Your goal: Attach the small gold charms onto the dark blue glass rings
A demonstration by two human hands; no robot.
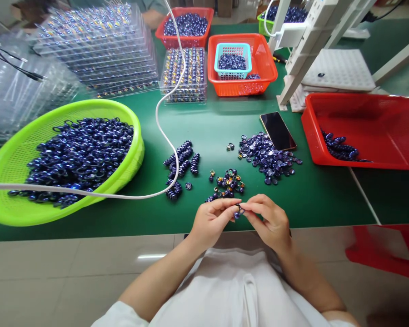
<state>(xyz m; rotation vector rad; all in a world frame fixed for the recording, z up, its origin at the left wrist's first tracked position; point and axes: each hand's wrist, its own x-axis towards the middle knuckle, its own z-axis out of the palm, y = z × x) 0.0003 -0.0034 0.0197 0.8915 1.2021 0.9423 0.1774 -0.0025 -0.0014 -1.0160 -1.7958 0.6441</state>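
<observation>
Pinches a small dark-blue piece [237, 214] between the thumb and fingertips of the left hand [209, 222], over the near edge of the green table [150, 218]. Grips the same piece from its other side with the right hand [268, 220] — thumb and index finger almost together, tips close to the left ones. Has a small heap of blue-and-gold pieces [231, 180] just beyond the fingers, and loose dark-blue discs [269, 156] farther out, beside a phone [277, 131]. Shows, leftward, short rows of dark-blue beads [184, 168] — then a heaped green basket [138, 147].
</observation>
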